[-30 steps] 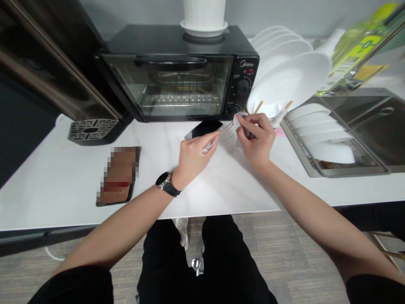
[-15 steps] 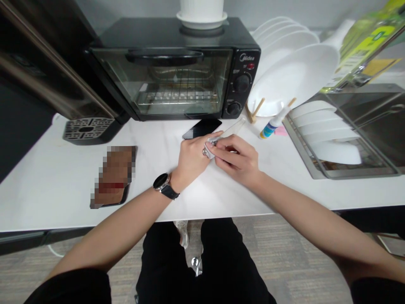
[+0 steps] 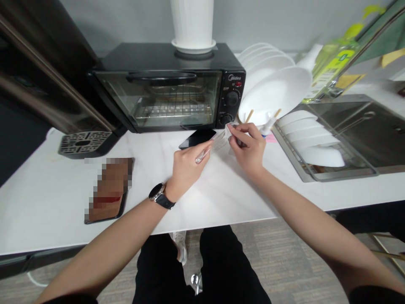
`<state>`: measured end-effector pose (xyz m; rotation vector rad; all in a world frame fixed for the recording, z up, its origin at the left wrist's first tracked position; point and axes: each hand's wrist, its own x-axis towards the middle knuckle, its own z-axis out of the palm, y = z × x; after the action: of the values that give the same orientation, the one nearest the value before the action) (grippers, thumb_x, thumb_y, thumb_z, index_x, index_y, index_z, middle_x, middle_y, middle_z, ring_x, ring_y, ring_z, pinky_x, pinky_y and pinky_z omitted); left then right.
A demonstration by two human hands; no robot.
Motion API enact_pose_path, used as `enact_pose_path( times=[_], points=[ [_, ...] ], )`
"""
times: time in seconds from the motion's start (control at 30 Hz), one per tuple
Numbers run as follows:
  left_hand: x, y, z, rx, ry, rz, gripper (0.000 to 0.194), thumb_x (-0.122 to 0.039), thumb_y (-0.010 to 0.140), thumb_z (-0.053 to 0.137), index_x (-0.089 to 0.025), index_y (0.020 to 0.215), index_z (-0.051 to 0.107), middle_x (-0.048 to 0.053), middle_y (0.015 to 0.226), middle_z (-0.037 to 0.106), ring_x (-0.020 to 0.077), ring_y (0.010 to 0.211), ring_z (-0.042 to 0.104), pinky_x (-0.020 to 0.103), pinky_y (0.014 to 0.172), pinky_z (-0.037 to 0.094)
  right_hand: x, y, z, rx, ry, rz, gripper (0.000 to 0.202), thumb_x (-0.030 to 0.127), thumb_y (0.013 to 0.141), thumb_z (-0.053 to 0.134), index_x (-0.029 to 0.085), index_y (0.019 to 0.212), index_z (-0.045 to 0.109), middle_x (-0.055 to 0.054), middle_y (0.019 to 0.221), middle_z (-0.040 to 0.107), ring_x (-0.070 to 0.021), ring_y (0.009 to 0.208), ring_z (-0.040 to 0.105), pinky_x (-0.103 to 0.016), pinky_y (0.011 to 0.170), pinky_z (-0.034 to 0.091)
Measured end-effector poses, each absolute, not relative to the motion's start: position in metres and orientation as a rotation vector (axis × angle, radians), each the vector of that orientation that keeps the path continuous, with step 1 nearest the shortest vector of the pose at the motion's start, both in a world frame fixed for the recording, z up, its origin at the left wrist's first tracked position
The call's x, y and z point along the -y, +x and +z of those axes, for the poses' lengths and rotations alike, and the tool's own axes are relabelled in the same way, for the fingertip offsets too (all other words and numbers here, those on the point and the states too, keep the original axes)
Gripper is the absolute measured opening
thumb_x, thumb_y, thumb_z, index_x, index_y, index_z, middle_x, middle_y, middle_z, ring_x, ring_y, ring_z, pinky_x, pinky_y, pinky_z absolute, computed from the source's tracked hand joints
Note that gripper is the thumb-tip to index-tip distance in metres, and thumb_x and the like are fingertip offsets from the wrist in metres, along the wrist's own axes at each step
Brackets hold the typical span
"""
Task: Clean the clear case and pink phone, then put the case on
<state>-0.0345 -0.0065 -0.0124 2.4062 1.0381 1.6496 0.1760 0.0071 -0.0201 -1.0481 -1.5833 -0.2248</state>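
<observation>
My left hand (image 3: 191, 166), with a black watch on its wrist, is closed round one end of a thin clear object (image 3: 218, 141) that looks like a transparent plastic piece or wrapper. At its upper right end, my right hand (image 3: 249, 147) pinches crumpled clear plastic between thumb and fingers. Both hands are above the white counter (image 3: 218, 194). Just behind my left hand lies a dark phone (image 3: 198, 138). A white-tipped bottle (image 3: 268, 126) stands beyond my right hand, its lower part mostly hidden by the fingers.
A black toaster oven (image 3: 167, 99) stands behind, bearing a white pot (image 3: 193, 25). White plates (image 3: 272, 93) rest in a rack beside it. At the right is a sink (image 3: 357, 131) with stacked bowls (image 3: 316, 139). A pixelated phone-like slab (image 3: 109, 190) lies left, near a black machine (image 3: 85, 142).
My hands have moved apart, and the clear piece now stretches between them. My right hand has shifted up and right relative to my left. The view has tilted up.
</observation>
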Motion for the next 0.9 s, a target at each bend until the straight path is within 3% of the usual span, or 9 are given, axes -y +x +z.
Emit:
enact_pose_path(
  times=[0.23, 0.37, 0.57, 0.7, 0.77, 0.83, 0.9],
  points=[
    [0.004, -0.035, -0.016, -1.045, 2.381, 1.624, 0.023, -0.017, 0.097, 0.068, -0.023, 0.113, 0.083, 0.001, 0.1, 0.086, 0.0114, 0.078, 0.08, 0.021, 0.074, 0.061, -0.006, 0.172, -0.022, 1.556, -1.074, -0.242, 0.026, 0.027, 0.101, 0.06, 0.025, 0.116, 0.082, -0.006, 0.095, 0.071, -0.0181, 0.084, 0.069, -0.036, 0.076, 0.061],
    [0.004, -0.035, -0.016, -1.021, 2.394, 1.616, 0.022, -0.014, 0.097, 0.067, -0.019, 0.113, 0.082, 0.004, 0.1, 0.086, 0.0118, 0.077, 0.08, 0.02, 0.074, 0.06, 0.003, 0.165, -0.022, 1.631, -1.018, -0.17, 0.028, 0.023, 0.101, 0.062, 0.027, 0.12, 0.081, -0.006, 0.096, 0.071, -0.0167, 0.083, 0.069, -0.032, 0.07, 0.06],
    [0.003, -0.035, -0.014, -1.084, 2.452, 1.495, 0.018, -0.012, 0.094, 0.064, -0.018, 0.086, 0.079, -0.001, 0.07, 0.078, 0.0104, 0.058, 0.069, 0.019, 0.06, 0.054, 0.023, 0.148, -0.019, 1.87, -0.735, -0.073, 0.039, 0.016, 0.101, 0.063, 0.03, 0.135, 0.074, -0.007, 0.103, 0.071, -0.0153, 0.086, 0.07, -0.026, 0.063, 0.058],
    [0.003, -0.035, -0.015, -0.956, 2.399, 1.48, 0.026, -0.009, 0.094, 0.061, -0.019, 0.107, 0.082, 0.004, 0.098, 0.085, 0.0172, 0.089, 0.081, 0.025, 0.082, 0.064, 0.029, 0.145, -0.013, 1.976, -0.614, -0.07, 0.043, 0.014, 0.1, 0.064, 0.029, 0.14, 0.07, -0.007, 0.1, 0.071, -0.0167, 0.088, 0.069, -0.028, 0.066, 0.059],
    [0.003, -0.035, -0.014, -0.936, 2.388, 1.478, 0.03, -0.007, 0.093, 0.061, -0.019, 0.111, 0.081, 0.005, 0.104, 0.085, 0.0184, 0.094, 0.082, 0.027, 0.086, 0.065, 0.029, 0.145, -0.011, 1.993, -0.595, -0.074, 0.042, 0.015, 0.101, 0.063, 0.029, 0.14, 0.07, -0.007, 0.1, 0.071, -0.0167, 0.086, 0.069, -0.028, 0.067, 0.06],
    [0.003, -0.035, -0.014, -0.958, 2.396, 1.47, 0.026, -0.009, 0.093, 0.062, -0.019, 0.108, 0.081, 0.005, 0.1, 0.085, 0.0184, 0.091, 0.082, 0.027, 0.083, 0.065, 0.028, 0.146, -0.011, 1.999, -0.591, -0.086, 0.04, 0.015, 0.102, 0.063, 0.028, 0.139, 0.071, -0.006, 0.099, 0.071, -0.0162, 0.085, 0.068, -0.028, 0.068, 0.06],
    [0.004, -0.035, -0.013, -0.99, 2.417, 1.491, 0.018, -0.011, 0.094, 0.064, -0.018, 0.096, 0.081, 0.003, 0.084, 0.083, 0.0157, 0.076, 0.079, 0.022, 0.071, 0.062, 0.026, 0.148, -0.013, 1.986, -0.625, -0.104, 0.039, 0.014, 0.101, 0.063, 0.027, 0.137, 0.072, -0.006, 0.1, 0.07, -0.016, 0.087, 0.068, -0.028, 0.069, 0.06]
  ],
)
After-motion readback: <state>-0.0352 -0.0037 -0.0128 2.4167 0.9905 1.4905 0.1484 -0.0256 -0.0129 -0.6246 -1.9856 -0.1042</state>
